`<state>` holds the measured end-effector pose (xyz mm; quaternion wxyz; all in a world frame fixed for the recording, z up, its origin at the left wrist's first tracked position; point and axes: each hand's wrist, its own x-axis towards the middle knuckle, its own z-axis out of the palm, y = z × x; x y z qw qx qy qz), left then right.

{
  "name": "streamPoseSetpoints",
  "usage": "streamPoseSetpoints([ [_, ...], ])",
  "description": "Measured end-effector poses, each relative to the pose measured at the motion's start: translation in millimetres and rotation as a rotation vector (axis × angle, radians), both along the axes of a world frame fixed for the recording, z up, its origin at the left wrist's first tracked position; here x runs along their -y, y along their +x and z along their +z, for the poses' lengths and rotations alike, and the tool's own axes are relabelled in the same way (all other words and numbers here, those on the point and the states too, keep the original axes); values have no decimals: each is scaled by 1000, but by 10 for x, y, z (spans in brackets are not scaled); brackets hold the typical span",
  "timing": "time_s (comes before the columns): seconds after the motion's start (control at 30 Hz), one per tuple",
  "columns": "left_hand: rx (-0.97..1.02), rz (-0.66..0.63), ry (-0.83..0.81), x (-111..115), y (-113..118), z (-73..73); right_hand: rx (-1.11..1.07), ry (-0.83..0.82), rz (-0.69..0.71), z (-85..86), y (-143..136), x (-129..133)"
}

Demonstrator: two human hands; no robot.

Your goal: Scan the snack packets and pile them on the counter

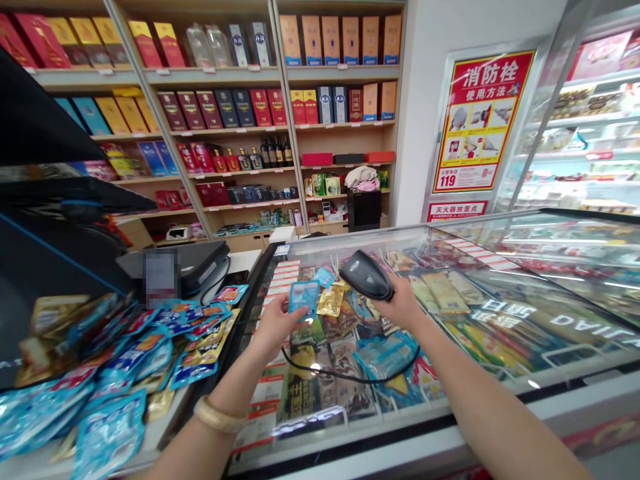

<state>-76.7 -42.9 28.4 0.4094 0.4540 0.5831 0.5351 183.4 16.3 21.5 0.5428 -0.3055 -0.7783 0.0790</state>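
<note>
My left hand holds a small blue snack packet upright by its lower edge, above the glass-topped freezer. My right hand grips a black handheld barcode scanner, its head tilted toward the packet a short way to its left. A black cable hangs from the scanner and loops below both hands. A few more blue and gold packets lie on the freezer lid under my hands. A beaded bracelet sits on my left wrist.
A heap of blue and yellow snack packets covers the counter at left, beside a black till machine. Shelves of boxed bottles fill the back wall. A red fire-hydrant poster and a glass-door cooler stand at right.
</note>
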Motion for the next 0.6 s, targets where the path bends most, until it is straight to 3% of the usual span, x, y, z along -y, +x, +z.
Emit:
streamPoseSetpoints([
  [0.17,294,214,211,-31,-140,-116,82,-78,197,27,-68,100],
  [0.37,340,242,223,-76,-138,-231,252,-156,282,22,-141,190],
  [0.6,315,235,217,-52,-132,-227,358,-202,284,5,-198,240],
])
